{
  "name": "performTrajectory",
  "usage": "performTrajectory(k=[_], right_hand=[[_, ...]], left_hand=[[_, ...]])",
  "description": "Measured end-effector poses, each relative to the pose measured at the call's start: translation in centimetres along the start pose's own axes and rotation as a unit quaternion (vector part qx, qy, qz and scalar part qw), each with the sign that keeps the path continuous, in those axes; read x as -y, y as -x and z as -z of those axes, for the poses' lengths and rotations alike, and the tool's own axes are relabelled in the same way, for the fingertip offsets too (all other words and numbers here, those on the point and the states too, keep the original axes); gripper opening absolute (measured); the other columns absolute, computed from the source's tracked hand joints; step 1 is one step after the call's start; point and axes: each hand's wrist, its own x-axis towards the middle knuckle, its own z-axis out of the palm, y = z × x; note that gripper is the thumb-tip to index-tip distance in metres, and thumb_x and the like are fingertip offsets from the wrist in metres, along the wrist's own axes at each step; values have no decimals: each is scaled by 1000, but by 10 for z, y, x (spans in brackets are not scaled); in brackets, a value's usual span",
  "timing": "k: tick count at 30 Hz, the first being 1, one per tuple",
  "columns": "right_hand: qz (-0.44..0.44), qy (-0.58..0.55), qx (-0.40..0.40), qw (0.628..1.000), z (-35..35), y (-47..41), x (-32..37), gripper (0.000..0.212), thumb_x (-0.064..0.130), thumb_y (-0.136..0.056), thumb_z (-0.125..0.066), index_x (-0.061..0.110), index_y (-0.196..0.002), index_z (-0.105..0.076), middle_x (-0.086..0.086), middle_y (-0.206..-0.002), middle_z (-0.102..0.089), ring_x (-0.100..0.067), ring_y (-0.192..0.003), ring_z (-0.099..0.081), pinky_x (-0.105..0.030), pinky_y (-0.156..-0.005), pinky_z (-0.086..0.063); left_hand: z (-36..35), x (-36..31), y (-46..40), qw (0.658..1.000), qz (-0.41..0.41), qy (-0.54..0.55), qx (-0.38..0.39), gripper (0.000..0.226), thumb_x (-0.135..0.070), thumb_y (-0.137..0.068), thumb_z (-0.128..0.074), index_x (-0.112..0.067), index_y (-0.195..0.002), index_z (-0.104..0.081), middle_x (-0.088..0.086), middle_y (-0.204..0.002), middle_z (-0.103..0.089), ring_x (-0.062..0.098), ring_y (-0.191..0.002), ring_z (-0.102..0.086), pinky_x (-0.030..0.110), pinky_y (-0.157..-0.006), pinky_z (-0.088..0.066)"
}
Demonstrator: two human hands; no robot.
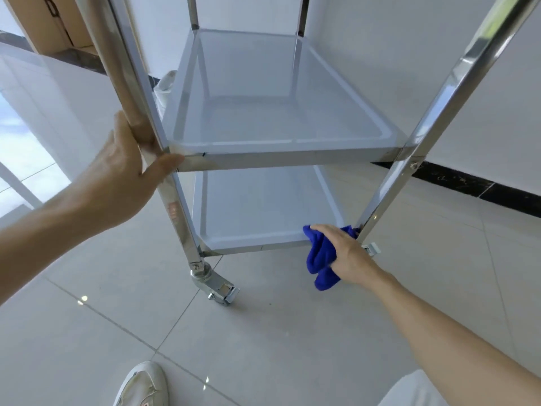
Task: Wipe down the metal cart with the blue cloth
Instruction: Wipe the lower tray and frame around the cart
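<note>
A shiny metal cart (pixel 292 159) with tray shelves stands on castors in front of me. My left hand (pixel 128 171) grips its front left post at the level of the middle shelf, thumb on the shelf's front corner. My right hand (pixel 345 253) holds a bunched blue cloth (pixel 319 259) against the front right corner of the bottom shelf (pixel 263 209), beside the front right post (pixel 380 200). Part of the cloth hangs below the shelf edge.
The cart stands on a pale tiled floor by a white wall with a black skirting (pixel 468 183). A front left castor (pixel 216 285) with a brake sticks out towards me. My shoe (pixel 143 385) is at the bottom edge. A brown box (pixel 55 24) sits at the far left.
</note>
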Motion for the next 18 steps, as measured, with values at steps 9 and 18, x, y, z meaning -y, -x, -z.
performTrajectory(k=[9,18], right_hand=[[-84,-253,-167,949,65,80,-32,63,-11,-78,-73,36,-119,-60,19,-112,-72,-8,-113,-64,-26,-99,-50],[48,-421,-371,826,203,63,65,76,60,-66,-86,47,-132,-51,9,-123,-69,-22,-110,-68,-52,-98,-53]], left_hand=[[32,-16,4,963,38,-259,62,42,-85,-83,-24,-53,-76,-51,-26,-50,-52,0,-38,-52,27,-44,-51],[-10,-140,-23,959,-109,-229,125,53,-66,-91,-34,-43,-139,-36,-27,-142,-40,2,-119,-50,28,-95,-47]])
